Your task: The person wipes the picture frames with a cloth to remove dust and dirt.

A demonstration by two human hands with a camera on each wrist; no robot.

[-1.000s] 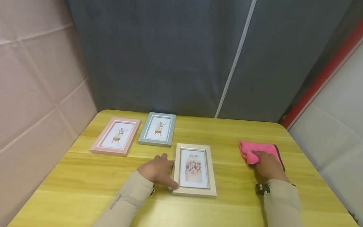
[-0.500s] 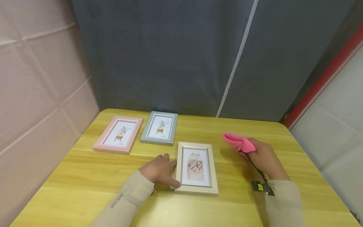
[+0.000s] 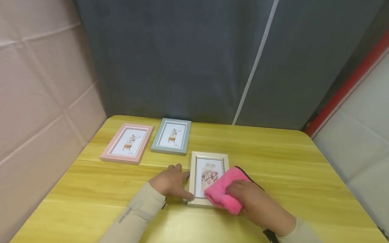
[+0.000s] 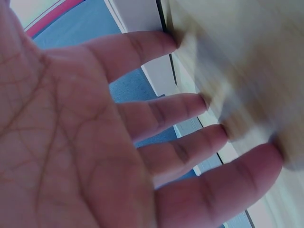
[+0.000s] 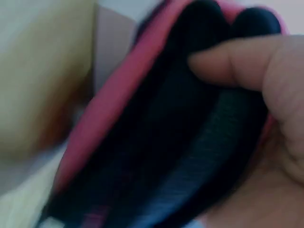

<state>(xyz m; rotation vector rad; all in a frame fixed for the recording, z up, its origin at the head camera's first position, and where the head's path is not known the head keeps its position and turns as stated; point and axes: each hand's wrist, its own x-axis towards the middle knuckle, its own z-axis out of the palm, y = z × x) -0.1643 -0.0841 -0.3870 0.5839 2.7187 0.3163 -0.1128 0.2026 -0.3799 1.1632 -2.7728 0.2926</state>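
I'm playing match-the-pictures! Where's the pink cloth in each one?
Head: the pink cloth is low, right of centre, in the right hand.
Left wrist: not in it.
Right wrist: across the middle, looking mostly dark, with pink along its edge.
Shared landmark: the table, blurry in both wrist views.

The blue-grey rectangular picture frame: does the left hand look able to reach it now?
Probably yes: the left hand touches the cream rectangular picture frame, and nothing visible stands between that hand and the blue-grey frame beyond.
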